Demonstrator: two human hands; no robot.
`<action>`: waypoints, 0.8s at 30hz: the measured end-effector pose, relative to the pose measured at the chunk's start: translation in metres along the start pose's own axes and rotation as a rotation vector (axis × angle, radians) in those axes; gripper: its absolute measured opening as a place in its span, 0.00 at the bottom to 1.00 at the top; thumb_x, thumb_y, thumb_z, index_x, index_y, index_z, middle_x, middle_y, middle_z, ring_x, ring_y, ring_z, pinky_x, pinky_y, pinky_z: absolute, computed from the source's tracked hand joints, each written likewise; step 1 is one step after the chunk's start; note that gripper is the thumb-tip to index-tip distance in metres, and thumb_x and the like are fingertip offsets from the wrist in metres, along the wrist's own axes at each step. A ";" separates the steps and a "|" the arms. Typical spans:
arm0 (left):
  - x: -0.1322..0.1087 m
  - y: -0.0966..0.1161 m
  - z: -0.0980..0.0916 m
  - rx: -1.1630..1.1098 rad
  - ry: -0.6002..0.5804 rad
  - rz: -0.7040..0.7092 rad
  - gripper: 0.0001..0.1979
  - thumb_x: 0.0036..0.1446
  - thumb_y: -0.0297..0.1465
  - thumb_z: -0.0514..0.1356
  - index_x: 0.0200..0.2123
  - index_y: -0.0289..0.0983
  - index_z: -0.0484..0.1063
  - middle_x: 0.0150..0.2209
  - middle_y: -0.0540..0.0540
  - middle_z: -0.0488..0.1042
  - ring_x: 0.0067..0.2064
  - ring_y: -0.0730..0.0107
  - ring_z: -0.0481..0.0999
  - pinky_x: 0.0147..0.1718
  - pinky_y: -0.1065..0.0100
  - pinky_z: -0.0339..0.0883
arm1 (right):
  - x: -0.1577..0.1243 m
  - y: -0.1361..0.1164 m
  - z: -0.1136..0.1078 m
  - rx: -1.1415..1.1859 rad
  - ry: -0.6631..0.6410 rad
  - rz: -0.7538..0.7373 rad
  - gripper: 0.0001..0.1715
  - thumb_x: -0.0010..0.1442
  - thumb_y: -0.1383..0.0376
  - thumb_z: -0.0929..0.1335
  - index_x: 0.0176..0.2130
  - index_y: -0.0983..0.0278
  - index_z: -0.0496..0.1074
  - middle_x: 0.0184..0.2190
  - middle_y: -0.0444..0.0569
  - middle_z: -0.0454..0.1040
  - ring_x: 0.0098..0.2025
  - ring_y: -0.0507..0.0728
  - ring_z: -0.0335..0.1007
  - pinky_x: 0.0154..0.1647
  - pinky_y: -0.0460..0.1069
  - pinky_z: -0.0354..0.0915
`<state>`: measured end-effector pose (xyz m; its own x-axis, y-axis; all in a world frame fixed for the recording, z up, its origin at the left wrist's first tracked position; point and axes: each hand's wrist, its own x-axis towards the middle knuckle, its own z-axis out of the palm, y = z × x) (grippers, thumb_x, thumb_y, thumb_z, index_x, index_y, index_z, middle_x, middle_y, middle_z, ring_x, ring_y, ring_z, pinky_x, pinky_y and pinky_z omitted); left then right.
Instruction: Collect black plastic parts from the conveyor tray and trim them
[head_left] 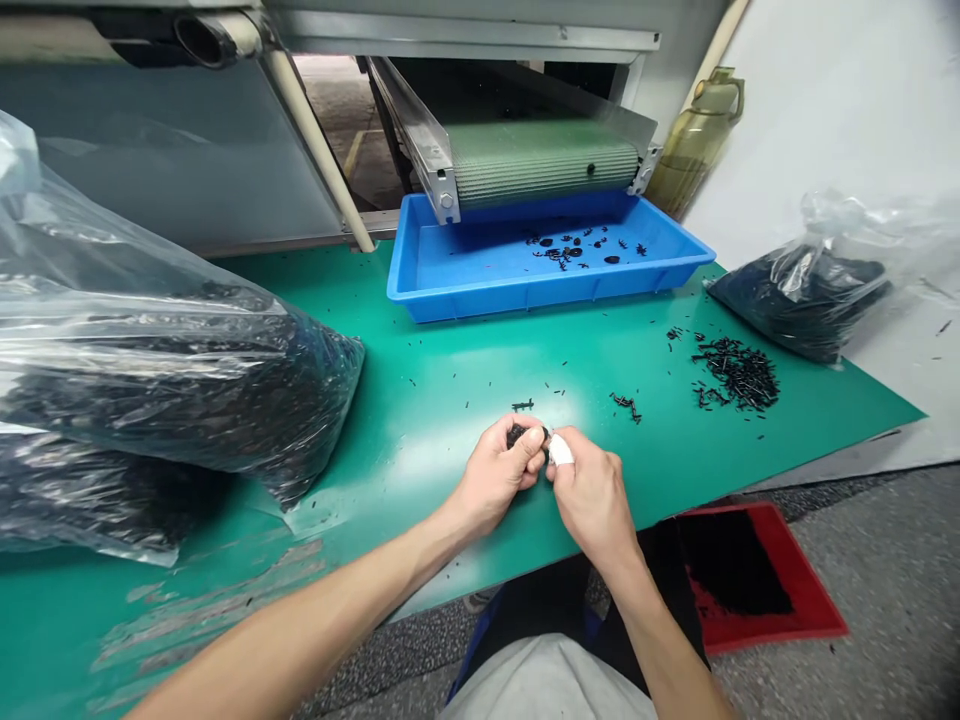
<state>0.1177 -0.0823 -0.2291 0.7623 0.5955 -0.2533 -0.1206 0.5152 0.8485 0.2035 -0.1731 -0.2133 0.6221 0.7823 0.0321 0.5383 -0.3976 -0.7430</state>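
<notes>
My left hand (504, 468) is closed around a small black part (516, 434), most of which the fingers hide. Close against it, my right hand (596, 490) grips a small white tool (559, 450) whose kind I cannot make out. The tool's tip meets the black part between the two hands. Just beyond the left fingers, a thin black strip (523, 405) lies on the green tabletop (420, 400). Farther right lies a little cluster of black bits (626, 405).
A blue tray (480, 300) holding scattered black parts sits under the conveyor belt (544, 160). Large clear bags of black pieces (247, 380) stand left; a smaller bag (806, 290) and a pile of black bits (739, 375) lie right. A red bin (810, 600) rests below the table.
</notes>
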 end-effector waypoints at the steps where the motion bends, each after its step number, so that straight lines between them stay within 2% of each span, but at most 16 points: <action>1: 0.000 0.000 0.000 0.004 0.003 0.002 0.17 0.51 0.40 0.67 0.35 0.35 0.66 0.19 0.56 0.62 0.20 0.82 0.58 0.18 0.77 0.45 | 0.001 0.001 0.000 0.048 -0.011 0.031 0.12 0.54 0.72 0.58 0.29 0.61 0.69 0.20 0.42 0.70 0.22 0.51 0.58 0.25 0.45 0.50; 4: -0.001 0.003 0.001 0.004 -0.001 -0.007 0.18 0.51 0.40 0.67 0.35 0.34 0.66 0.21 0.55 0.64 0.20 0.83 0.58 0.17 0.77 0.45 | 0.004 0.006 -0.004 0.137 -0.045 0.066 0.15 0.54 0.71 0.58 0.31 0.61 0.71 0.22 0.41 0.72 0.22 0.50 0.61 0.25 0.44 0.53; 10: -0.002 0.010 0.002 -0.042 -0.021 -0.035 0.20 0.48 0.41 0.69 0.35 0.34 0.66 0.27 0.51 0.68 0.21 0.84 0.57 0.17 0.79 0.45 | 0.005 0.024 -0.020 0.056 -0.008 0.074 0.21 0.53 0.72 0.58 0.41 0.62 0.74 0.26 0.43 0.75 0.24 0.51 0.64 0.26 0.44 0.55; 16: -0.001 0.008 0.000 -0.103 -0.028 -0.032 0.18 0.51 0.39 0.68 0.37 0.34 0.68 0.30 0.49 0.69 0.21 0.85 0.58 0.16 0.80 0.44 | 0.008 0.036 -0.020 0.063 0.015 0.017 0.20 0.55 0.67 0.58 0.40 0.63 0.75 0.26 0.45 0.75 0.25 0.52 0.66 0.27 0.45 0.57; 20: -0.002 0.009 0.001 -0.299 -0.033 -0.124 0.18 0.48 0.31 0.70 0.41 0.34 0.70 0.28 0.47 0.70 0.20 0.84 0.59 0.15 0.82 0.41 | 0.009 0.042 -0.021 0.058 -0.035 0.096 0.21 0.50 0.63 0.58 0.37 0.62 0.76 0.23 0.45 0.74 0.20 0.54 0.63 0.23 0.47 0.56; 24: -0.003 0.019 -0.003 -0.411 0.037 -0.129 0.11 0.47 0.28 0.68 0.33 0.30 0.71 0.26 0.46 0.68 0.18 0.85 0.57 0.13 0.82 0.39 | 0.015 0.054 -0.020 0.033 -0.100 0.163 0.22 0.48 0.60 0.58 0.37 0.60 0.75 0.24 0.45 0.75 0.17 0.54 0.61 0.21 0.48 0.56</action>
<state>0.1112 -0.0722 -0.2136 0.7654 0.5279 -0.3680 -0.2748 0.7853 0.5548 0.2536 -0.1926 -0.2395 0.6392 0.7531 -0.1556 0.4153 -0.5083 -0.7545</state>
